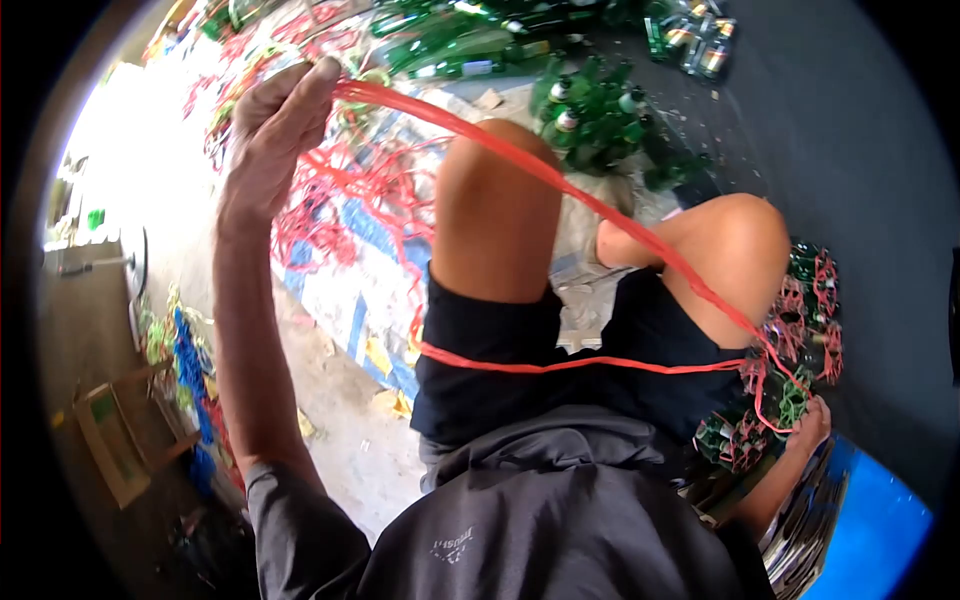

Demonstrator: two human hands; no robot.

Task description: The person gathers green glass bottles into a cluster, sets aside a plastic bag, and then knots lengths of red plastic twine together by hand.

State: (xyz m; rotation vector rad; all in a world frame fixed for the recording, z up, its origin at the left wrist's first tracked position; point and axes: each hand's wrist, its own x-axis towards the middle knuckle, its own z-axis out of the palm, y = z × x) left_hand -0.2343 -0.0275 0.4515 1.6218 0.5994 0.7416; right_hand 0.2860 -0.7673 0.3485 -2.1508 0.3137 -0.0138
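Note:
My left hand (pixel 285 120) is raised at the upper left, its fingers closed round one end of a red plastic cord (pixel 560 180). The cord stretches diagonally over both bent knees to the lower right. A second stretch of it crosses the black shorts (pixel 490 330). Low at the right, my right hand (pixel 812 425) is closed on the cord beside a small tangle of green cord (pixel 793 398). Bottles wrapped in red netting (pixel 735 440) stand next to that hand, which partly hides its own fingertips.
Loose red strands (pixel 345 200) lie on a blue-and-white sheet (pixel 355 310). Green bottles (pixel 590 110) are grouped beyond the knees, with more lying behind. A wooden frame (pixel 110 440) is at the left, a bright blue surface (pixel 880 515) at the lower right, and a dark wall-like surface at the right.

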